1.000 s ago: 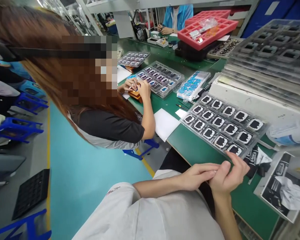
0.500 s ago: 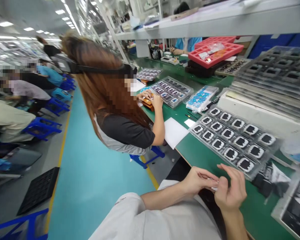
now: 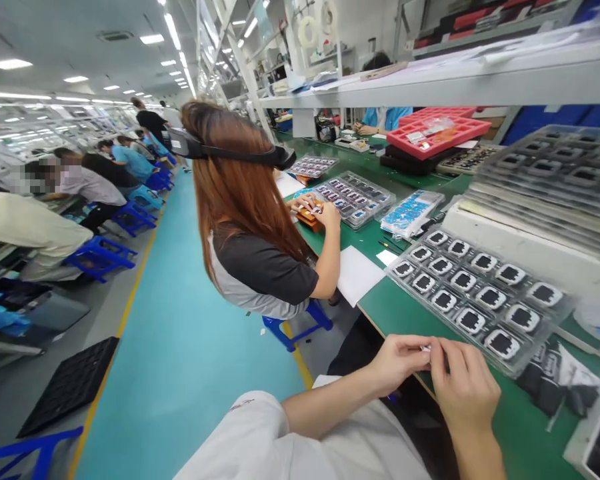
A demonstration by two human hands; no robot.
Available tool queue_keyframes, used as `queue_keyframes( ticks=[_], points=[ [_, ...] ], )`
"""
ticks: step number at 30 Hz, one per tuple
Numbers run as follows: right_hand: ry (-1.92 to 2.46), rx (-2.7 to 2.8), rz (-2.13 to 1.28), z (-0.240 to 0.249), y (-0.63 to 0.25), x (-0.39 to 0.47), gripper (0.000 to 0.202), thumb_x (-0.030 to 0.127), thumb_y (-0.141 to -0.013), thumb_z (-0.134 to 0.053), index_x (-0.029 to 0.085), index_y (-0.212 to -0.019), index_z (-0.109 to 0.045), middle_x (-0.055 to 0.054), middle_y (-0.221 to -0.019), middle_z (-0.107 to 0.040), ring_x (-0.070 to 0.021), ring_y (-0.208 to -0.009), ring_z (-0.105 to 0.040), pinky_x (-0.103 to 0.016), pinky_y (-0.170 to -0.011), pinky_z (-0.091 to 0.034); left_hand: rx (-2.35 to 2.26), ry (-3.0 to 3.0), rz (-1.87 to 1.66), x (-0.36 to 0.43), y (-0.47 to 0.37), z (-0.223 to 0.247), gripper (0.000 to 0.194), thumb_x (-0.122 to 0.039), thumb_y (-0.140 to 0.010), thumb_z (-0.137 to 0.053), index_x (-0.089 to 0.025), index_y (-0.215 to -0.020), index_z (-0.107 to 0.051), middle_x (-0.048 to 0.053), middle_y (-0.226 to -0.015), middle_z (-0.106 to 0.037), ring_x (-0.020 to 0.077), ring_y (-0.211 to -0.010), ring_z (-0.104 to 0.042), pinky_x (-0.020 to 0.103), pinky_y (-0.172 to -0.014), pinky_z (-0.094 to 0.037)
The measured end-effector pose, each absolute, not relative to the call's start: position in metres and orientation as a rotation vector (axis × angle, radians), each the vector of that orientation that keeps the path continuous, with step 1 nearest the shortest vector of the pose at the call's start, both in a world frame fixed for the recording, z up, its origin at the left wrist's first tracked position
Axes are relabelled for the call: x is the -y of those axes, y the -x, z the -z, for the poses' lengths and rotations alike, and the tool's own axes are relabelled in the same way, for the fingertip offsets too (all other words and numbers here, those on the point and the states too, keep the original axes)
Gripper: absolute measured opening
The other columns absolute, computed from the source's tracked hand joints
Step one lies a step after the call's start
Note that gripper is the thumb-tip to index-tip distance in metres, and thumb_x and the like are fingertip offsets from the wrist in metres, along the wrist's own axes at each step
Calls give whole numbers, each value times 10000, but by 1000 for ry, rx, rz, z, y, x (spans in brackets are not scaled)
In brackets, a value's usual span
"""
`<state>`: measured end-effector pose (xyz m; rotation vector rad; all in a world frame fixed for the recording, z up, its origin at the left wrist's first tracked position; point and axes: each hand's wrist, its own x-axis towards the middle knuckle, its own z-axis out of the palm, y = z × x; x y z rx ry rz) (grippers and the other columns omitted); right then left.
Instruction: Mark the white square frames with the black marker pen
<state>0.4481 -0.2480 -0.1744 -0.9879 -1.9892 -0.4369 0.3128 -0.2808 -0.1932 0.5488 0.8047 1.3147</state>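
Fingertips of my left hand (image 3: 400,363) and my right hand (image 3: 463,383) meet over the front edge of the green table (image 3: 395,303). Between them shows a bit of a small whitish part (image 3: 425,348), mostly covered by the fingers, so its shape is unclear. Both hands are closed in a pinch around it. Just beyond them lies a clear tray (image 3: 480,279) with rows of white-framed black parts.
A co-worker (image 3: 260,260) sits on a blue stool to the left. White paper (image 3: 356,273), blue-and-white packs (image 3: 411,213), stacked clear trays (image 3: 555,193), a red tray (image 3: 437,137) and black pouches (image 3: 543,377) lie on the table. A shelf (image 3: 430,83) runs above.
The view has tilted up slightly. My right hand's fingers, raised and spread before, have come down and closed against the small part, and my left fingertips have drawn together with them.
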Motion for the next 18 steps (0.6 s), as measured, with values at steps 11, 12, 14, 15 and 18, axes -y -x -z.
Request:
queue_keyframes(
  ticks=[11,12,14,15,18],
  points=[
    [1113,2043,318,182,-443,261,85,192,-1033,-692,179,-951,-673,3,-724,-693,-154,-655,-612,-320,-720,-408,-1156,-1606,-1593,274,-279,208,226,-236,-1069,-635,-230,-1199,-819,113,-1232,-813,236,-1188,-773,431,-1100,-630],
    [1150,2063,314,183,-442,261,132,210,-1043,-678,190,-913,-667,8,-702,-686,-151,-634,-612,-318,-705,-400,-1155,-1661,-1620,271,-278,206,249,-192,-1064,-623,-236,-1227,-806,110,-1240,-811,232,-1194,-773,423,-1091,-637],
    [1225,2106,312,183,-443,263,263,244,-1068,-635,214,-807,-630,23,-620,-639,-145,-570,-596,-320,-653,-371,-1125,-1797,-1657,267,-278,202,340,-115,-1046,-602,-239,-1316,-767,117,-1286,-795,234,-1232,-760,420,-1100,-638],
    [1256,2119,314,183,-445,264,322,254,-1080,-605,223,-759,-604,28,-578,-607,-143,-534,-583,-324,-623,-353,-1106,-1888,-1668,265,-278,201,403,-80,-1036,-585,-237,-1376,-734,125,-1309,-785,238,-1251,-752,425,-1104,-640],
    [1311,2137,315,182,-461,270,375,249,-1095,-518,233,-729,-598,29,-520,-573,-145,-456,-564,-336,-547,-322,-1080,-2047,-1669,262,-283,202,558,-17,-1004,-546,-227,-1515,-627,145,-1322,-768,248,-1261,-746,424,-1086,-660]
  ],
)
